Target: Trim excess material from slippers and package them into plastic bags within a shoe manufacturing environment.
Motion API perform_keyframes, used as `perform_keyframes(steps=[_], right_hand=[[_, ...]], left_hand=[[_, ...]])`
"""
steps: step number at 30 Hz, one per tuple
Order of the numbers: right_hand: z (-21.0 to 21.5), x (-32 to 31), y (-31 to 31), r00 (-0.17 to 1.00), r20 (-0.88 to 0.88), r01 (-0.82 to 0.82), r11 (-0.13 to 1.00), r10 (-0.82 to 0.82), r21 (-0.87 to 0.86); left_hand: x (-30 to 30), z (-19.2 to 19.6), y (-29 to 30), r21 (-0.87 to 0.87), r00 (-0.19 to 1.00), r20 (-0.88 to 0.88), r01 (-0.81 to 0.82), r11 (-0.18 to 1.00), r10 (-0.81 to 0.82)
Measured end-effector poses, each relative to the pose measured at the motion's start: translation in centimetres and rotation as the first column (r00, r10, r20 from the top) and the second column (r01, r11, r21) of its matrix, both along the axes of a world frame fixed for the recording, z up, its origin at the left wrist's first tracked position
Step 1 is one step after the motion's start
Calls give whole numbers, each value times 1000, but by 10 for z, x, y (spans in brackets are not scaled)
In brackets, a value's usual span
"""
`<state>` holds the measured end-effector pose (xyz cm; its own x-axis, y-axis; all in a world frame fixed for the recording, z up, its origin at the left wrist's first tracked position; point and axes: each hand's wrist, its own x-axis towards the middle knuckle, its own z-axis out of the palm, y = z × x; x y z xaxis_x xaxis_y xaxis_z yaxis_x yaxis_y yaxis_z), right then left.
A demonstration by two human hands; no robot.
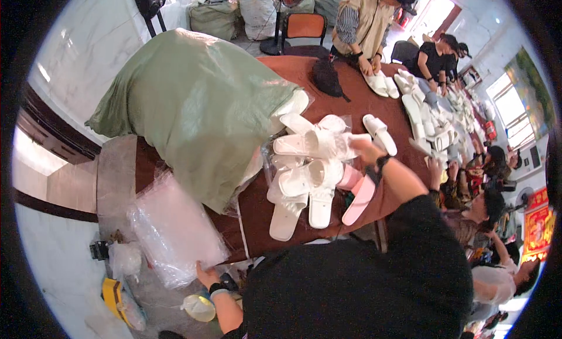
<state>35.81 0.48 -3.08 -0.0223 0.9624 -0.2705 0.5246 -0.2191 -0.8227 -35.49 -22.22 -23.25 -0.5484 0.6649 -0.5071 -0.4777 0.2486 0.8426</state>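
Crowded workroom, pale walls, a long dark-red worktop (293, 69) running away from the wearer; several other people handle slippers at its far end.

Near: left hand (206, 276), fingers closed on the lower edge of a stack of clear plastic bags (172, 228) lying at the worktop's near left corner. Bags judged very light, limp and slippery; likely to slide off one another, so best pinched at an edge or corner, one sheet peeled at a time.

Middle: right hand (364, 150) reaching into a heap of white slippers (307, 163); fingers hidden, grip cannot be told. A pink slipper (360, 198) lies under the forearm. Slippers judged light, soft, flexible foam, not fragile; take by strap or sole edge.

Left of the heap: large green woven sack (193, 105), bulging, probably heavy.

Far: black cap (326, 76); orange chair (304, 26).
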Motion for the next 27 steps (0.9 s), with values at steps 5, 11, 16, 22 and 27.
perform_keyframes(steps=[5, 11, 16, 22, 27], right_hand=[[-79, 6, -33, 840, -106, 523, 846, -533, -104], [21, -36, 22, 921, 257, 121, 840, -294, 528], [197, -77, 36, 944, 330, -197, 813, 6, 548], [291, -127, 66, 986, 88, -167, 911, 144, 376], [342, -122, 94, 738, 653, -434, 860, 168, 269]], left_hand=[[18, 19, 25, -81, 947, -252, 186, 979, -201], [11, 5, 9, 48, 671, -730, 237, 970, -128], [38, 44, 45, 16, 940, 306, -165, 986, 152], [10, 8, 24, 74, 876, 441, -255, 964, 198], [23, 15, 21, 65, 999, -44, -5, 998, 8]])
